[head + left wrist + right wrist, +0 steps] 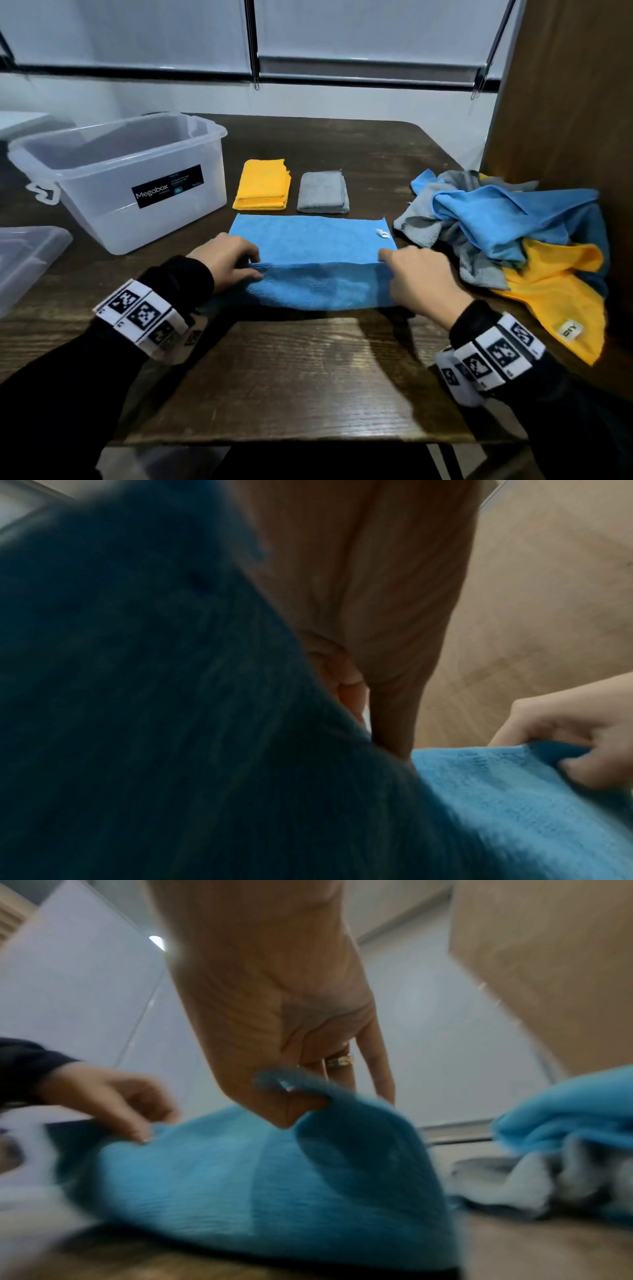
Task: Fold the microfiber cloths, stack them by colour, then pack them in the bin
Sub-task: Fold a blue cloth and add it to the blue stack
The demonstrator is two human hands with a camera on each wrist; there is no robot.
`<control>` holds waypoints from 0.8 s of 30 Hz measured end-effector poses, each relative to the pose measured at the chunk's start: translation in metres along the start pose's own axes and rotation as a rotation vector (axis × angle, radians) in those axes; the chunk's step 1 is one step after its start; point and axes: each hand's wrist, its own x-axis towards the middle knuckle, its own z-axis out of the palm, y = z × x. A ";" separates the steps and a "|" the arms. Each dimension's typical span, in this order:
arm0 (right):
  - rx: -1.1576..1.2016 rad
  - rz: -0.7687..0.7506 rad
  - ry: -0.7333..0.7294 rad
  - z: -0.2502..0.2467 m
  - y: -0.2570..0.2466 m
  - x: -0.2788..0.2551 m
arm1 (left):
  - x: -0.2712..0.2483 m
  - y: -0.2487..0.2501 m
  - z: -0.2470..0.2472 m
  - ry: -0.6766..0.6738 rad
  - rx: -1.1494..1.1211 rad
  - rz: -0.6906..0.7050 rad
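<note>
A blue microfiber cloth lies in the middle of the table, its near edge lifted and carried over toward the far edge. My left hand pinches the lifted edge at its left corner, and my right hand pinches it at the right corner. The right wrist view shows the blue cloth draped from my right hand, with my left hand across it. The left wrist view shows the blue cloth and my right hand gripping its corner. Beyond lie a folded yellow cloth and a folded grey cloth.
A clear plastic bin labelled Megabox stands at the back left, its lid lying at the left edge. A heap of unfolded blue, grey and yellow cloths fills the right side, against a brown wooden panel.
</note>
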 end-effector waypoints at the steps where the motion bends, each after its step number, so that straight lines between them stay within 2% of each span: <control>1: 0.038 0.033 0.005 0.001 0.010 0.005 | 0.001 -0.008 -0.001 -0.003 -0.011 -0.018; 8: 0.851 0.172 -0.081 0.024 0.078 0.041 | 0.010 -0.065 -0.009 0.101 -0.255 -0.252; 10: 0.980 0.232 -0.101 0.026 0.082 0.048 | 0.019 -0.073 -0.010 0.120 -0.308 -0.304; 13: 1.023 0.351 -0.097 0.027 0.081 0.064 | 0.038 -0.078 -0.012 0.151 -0.573 -0.385; 15: 1.040 0.429 -0.035 0.030 0.079 0.081 | 0.052 -0.078 -0.015 0.179 -0.727 -0.463; 19: 0.983 0.539 0.059 0.034 0.071 0.115 | 0.090 -0.082 -0.011 0.301 -0.801 -0.600; 21: 0.994 0.576 0.032 0.045 0.068 0.136 | 0.106 -0.083 -0.003 0.306 -0.845 -0.661; 22: 0.974 0.565 -0.014 0.051 0.068 0.145 | 0.111 -0.082 0.000 0.283 -0.892 -0.697; 24: 0.961 0.555 -0.171 0.069 0.069 0.160 | 0.116 -0.078 0.007 0.108 -0.842 -0.733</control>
